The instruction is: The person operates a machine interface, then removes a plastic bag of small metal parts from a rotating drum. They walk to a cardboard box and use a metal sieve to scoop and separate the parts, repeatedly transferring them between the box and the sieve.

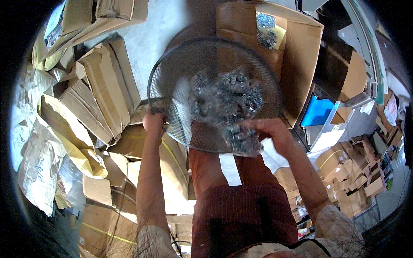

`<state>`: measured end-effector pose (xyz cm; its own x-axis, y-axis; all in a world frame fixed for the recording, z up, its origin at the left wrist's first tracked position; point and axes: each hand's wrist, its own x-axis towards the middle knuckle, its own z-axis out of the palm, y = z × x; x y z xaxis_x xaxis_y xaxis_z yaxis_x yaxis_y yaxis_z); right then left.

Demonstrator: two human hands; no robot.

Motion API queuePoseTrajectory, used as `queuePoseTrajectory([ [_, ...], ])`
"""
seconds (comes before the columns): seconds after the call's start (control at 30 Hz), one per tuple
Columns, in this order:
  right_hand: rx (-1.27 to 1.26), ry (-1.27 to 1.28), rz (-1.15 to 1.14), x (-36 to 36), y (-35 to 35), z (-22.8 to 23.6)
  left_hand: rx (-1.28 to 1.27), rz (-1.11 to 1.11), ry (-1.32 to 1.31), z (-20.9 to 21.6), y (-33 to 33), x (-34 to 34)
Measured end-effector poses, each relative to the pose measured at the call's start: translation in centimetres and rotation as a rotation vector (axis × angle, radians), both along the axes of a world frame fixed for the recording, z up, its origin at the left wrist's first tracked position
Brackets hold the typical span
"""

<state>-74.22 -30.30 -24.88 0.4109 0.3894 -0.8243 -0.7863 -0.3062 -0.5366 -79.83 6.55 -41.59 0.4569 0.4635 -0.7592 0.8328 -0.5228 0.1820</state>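
Note:
A round black wire-mesh basket (177, 75) is in front of me at about thigh height. My left hand (154, 123) is closed on its near left rim. Inside it lie several clear plastic bags of small dark metal parts (247, 92). My right hand (272, 130), somewhat blurred, has its fingers closed on another such plastic bag of small metal parts (241, 142). That bag hangs over the basket's near right rim. I cannot tell whether it touches the mesh.
Beyond the basket to the right, an open cardboard box (303, 60) holds more bags of metal parts (266, 32). A blue bin (317, 111) is right of it. Cardboard boxes (101, 92) and a yellow-edged sack (71, 137) crowd the left. More cartons (350, 167) are piled far right.

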Motion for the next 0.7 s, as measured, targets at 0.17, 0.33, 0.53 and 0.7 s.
queuePoseTrajectory([
  [0.17,-0.327,-0.141,-0.492,4.5,-5.0,-4.4,0.012,0.005,-0.034,-0.2,1.2,-1.2],
  [0.33,-0.486,-0.748,-0.25,11.9,-13.5,-16.2,0.065,-0.071,-0.033,-0.1,-0.4,0.5],
  [0.53,-0.91,-0.745,0.567,19.2,-15.4,-32.2,0.006,0.142,-0.081,0.5,-2.2,0.7],
  [0.7,-0.97,-0.936,0.222,15.3,-12.1,-39.9,-0.064,0.202,-0.085,-1.2,0.0,-0.5],
])
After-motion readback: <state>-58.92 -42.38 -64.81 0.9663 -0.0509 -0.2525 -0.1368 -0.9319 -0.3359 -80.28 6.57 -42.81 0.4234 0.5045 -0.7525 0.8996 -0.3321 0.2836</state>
